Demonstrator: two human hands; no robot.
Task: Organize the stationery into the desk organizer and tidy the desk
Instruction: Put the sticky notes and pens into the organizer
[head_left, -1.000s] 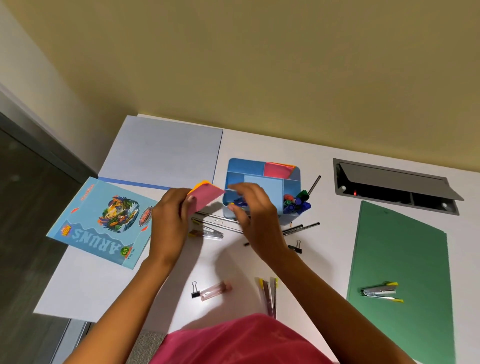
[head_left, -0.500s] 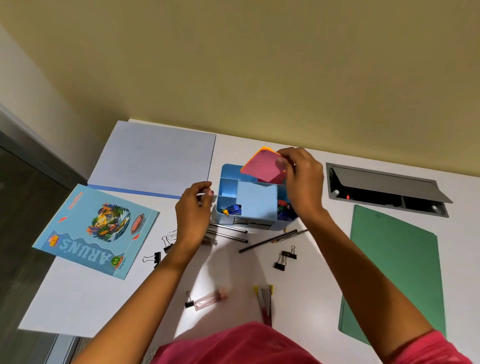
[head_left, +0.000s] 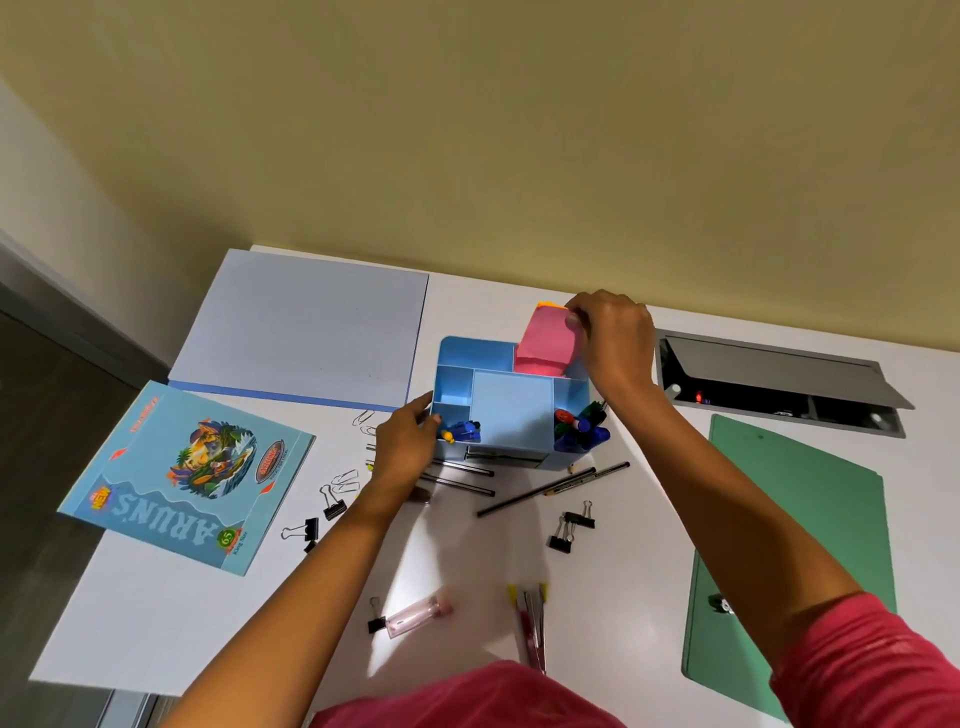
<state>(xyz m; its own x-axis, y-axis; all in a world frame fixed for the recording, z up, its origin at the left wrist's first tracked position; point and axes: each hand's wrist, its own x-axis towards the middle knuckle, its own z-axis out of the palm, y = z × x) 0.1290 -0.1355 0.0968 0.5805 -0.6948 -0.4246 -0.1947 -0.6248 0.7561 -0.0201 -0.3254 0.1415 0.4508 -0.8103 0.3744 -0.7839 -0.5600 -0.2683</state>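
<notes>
The top edge of the pink sticky-note pad is pinched between the thumb and curled fingers of the right hand; an orange layer is glimpsed behind the pink one. The pad is held upright, its lower part sunk into the back compartment of the blue desk organizer, and it is not yet released. The organizer's near left corner is gripped by the left hand, with the thumb laid along the left wall, so the box is judged to be steadied against the push. The pad is likely to be light and slightly flexible, with loose sheets that can be fanned or creased if it is squeezed at one corner. A hold spread across the top edge is therefore thought best.

Coloured pens are stood in the front right compartment. On the white desk much is yet to be sorted: pencils just in front of the organizer, binder clips near them, and paper clips beside the left wrist. A notebook and a green folder are seen well apart, one at either side.
</notes>
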